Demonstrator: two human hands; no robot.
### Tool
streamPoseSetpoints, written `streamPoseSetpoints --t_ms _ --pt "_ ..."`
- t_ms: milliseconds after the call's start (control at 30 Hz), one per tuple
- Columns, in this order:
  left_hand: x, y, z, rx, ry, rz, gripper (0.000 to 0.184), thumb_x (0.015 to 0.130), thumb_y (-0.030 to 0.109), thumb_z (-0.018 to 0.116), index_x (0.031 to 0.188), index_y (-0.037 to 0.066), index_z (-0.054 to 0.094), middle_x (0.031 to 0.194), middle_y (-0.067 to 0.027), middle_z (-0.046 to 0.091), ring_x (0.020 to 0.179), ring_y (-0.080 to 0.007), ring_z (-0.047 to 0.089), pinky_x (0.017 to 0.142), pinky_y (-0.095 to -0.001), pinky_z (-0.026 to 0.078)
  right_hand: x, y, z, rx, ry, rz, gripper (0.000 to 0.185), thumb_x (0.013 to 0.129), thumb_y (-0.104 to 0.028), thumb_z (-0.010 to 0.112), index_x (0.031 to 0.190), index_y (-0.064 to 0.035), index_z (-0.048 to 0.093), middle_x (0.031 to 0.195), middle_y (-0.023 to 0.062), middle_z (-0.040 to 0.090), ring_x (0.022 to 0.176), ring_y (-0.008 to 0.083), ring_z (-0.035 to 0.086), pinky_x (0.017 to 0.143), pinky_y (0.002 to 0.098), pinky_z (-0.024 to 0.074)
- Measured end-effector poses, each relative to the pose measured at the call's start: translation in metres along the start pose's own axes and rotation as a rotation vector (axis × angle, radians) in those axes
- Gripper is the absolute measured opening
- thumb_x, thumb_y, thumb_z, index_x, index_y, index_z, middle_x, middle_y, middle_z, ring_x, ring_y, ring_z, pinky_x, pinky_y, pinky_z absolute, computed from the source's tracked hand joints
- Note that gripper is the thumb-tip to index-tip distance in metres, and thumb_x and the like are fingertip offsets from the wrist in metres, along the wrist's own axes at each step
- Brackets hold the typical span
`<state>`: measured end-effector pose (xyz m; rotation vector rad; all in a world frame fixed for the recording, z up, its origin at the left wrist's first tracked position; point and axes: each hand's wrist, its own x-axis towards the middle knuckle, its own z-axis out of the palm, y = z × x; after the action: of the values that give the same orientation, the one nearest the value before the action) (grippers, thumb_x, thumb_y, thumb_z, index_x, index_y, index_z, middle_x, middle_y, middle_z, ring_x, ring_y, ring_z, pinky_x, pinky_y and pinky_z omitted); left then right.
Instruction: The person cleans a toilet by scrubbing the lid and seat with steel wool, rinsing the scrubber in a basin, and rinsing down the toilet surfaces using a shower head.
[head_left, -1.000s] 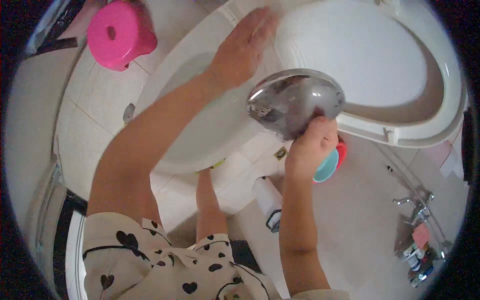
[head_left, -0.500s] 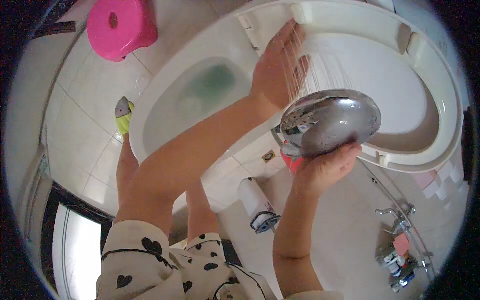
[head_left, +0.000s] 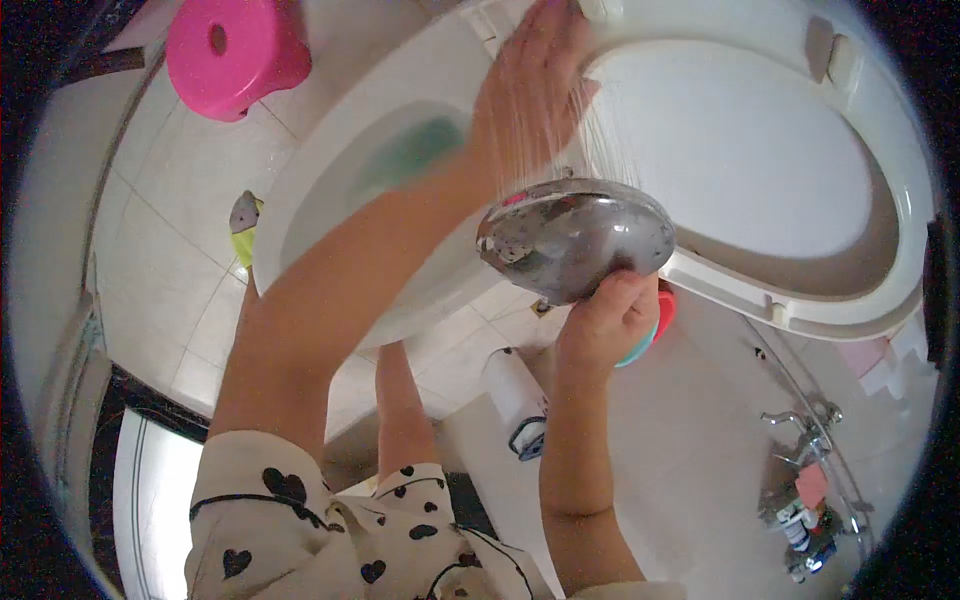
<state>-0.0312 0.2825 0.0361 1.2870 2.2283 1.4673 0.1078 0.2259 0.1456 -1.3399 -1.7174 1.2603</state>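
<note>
My right hand (head_left: 600,325) is closed around a chrome shower head (head_left: 585,240), which sprays thin streams of water toward the back of the toilet (head_left: 330,150). Under the spray, my left hand (head_left: 530,95) lies with its fingers stretched out, at the hinge end of the raised toilet seat (head_left: 880,290). Behind the seat stands the white lid (head_left: 740,150). Greenish water (head_left: 415,150) sits in the bowl. The left fingertips reach close to the seat's hinge; whether they touch it is hard to tell.
A pink stool (head_left: 265,60) stands on the tiled floor at upper left. A white cylindrical container (head_left: 515,385) is below the toilet. At right, a wall tap (head_left: 785,420) sits above several bottles (head_left: 800,530). A red and teal object (head_left: 655,325) shows behind my right hand.
The shower head in my right hand has moved left, and its spray with it. My left hand has shifted up and left, staying under the water.
</note>
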Motion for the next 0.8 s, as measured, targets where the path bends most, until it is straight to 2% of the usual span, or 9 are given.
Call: streamPoseSetpoints --t_ms 100,200,300,400,433,500,600,733,800 --pt "-0.001 -0.014 -0.001 0.122 -0.032 0.077 0.075 0.081 0.029 0.058 0.135 -0.006 0.020 0.139 -0.0237 0.023 0.130 -0.0349 0.023 0.109 -0.0359 0.020 -0.001 0.003 -0.003 -0.053 0.005 -0.024 0.022 0.082 -0.020 0.055 0.091 -0.0003 0.056 0.080 0.0006 0.055 0.071 0.0083 0.048 0.064 0.0230 0.0396" --pt "-0.016 -0.022 0.014 -0.043 -0.044 -0.239 0.082 0.079 0.040 0.059 0.135 -0.006 0.020 0.140 -0.0211 0.024 0.130 -0.0343 0.022 0.109 -0.0371 0.019 0.005 -0.004 0.011 -0.179 0.059 -0.001 0.027 0.090 -0.027 0.046 0.075 -0.0048 0.047 0.065 -0.0058 0.040 0.059 0.0029 0.034 0.050 0.0190 0.0266" --pt "-0.020 -0.025 0.012 0.190 -0.138 -0.246 0.093 0.078 0.046 0.059 0.138 -0.005 0.008 0.143 -0.0157 0.020 0.132 -0.0341 0.019 0.109 -0.0419 0.016 0.003 0.001 0.017 -0.143 0.054 -0.031 0.019 0.087 -0.020 0.048 0.080 -0.0026 0.052 0.071 -0.0036 0.047 0.064 0.0039 0.038 0.055 0.0190 0.0313" --pt "-0.034 -0.040 0.007 0.218 -0.194 -0.086 0.067 0.080 0.026 0.058 0.133 -0.002 0.027 0.139 -0.0192 0.027 0.126 -0.0359 0.029 0.103 -0.0433 0.027 -0.006 0.009 0.015 0.001 -0.029 0.158 0.022 0.078 -0.015 0.061 0.094 0.0001 0.059 0.082 0.0052 0.062 0.074 0.0121 0.057 0.067 0.0261 0.0458" --pt "-0.046 -0.046 0.004 0.310 -0.181 -0.080 0.068 0.078 0.025 0.059 0.132 -0.002 0.028 0.137 -0.0180 0.029 0.126 -0.0341 0.030 0.103 -0.0430 0.027 -0.009 0.017 0.015 -0.145 -0.069 0.117 0.027 0.076 -0.016 0.065 0.094 0.0023 0.057 0.080 0.0072 0.063 0.070 0.0121 0.058 0.063 0.0262 0.0471" --pt "-0.071 -0.057 -0.008 0.484 -0.154 -0.065 0.069 0.075 0.023 0.061 0.132 -0.001 0.031 0.135 -0.0154 0.034 0.125 -0.0305 0.033 0.103 -0.0425 0.028 -0.016 0.022 0.021 -0.066 -0.119 0.153 0.031 0.075 -0.018 0.069 0.094 0.0030 0.057 0.078 0.0082 0.064 0.068 0.0127 0.059 0.060 0.0263 0.0475" --pt "-0.075 -0.092 -0.029 0.538 -0.180 -0.005 0.064 0.078 0.023 0.057 0.132 0.000 0.031 0.137 -0.0146 0.032 0.127 -0.0298 0.031 0.105 -0.0429 0.024 -0.027 0.038 0.033 -0.029 -0.131 0.213 0.039 0.071 -0.024 0.074 0.093 0.0032 0.056 0.076 0.0099 0.064 0.065 0.0135 0.059 0.057 0.0255 0.0472" --pt "-0.059 -0.094 -0.003 0.430 -0.230 0.195 0.059 0.081 0.027 0.055 0.128 -0.003 0.035 0.133 -0.0197 0.037 0.123 -0.0361 0.034 0.102 -0.0473 0.027 -0.029 0.048 0.039 -0.071 -0.181 0.206 0.040 0.071 -0.027 0.074 0.091 0.0031 0.056 0.074 0.0103 0.064 0.065 0.0129 0.059 0.057 0.0257 0.0469" --pt "-0.062 -0.083 0.020 0.369 -0.198 0.230 0.057 0.082 0.025 0.054 0.128 -0.003 0.035 0.132 -0.0200 0.037 0.122 -0.0359 0.035 0.101 -0.0465 0.028 -0.033 0.053 0.033 -0.079 -0.170 0.206 0.040 0.071 -0.027 0.074 0.090 0.0030 0.056 0.073 0.0098 0.063 0.065 0.0123 0.059 0.057 0.0258 0.0469"
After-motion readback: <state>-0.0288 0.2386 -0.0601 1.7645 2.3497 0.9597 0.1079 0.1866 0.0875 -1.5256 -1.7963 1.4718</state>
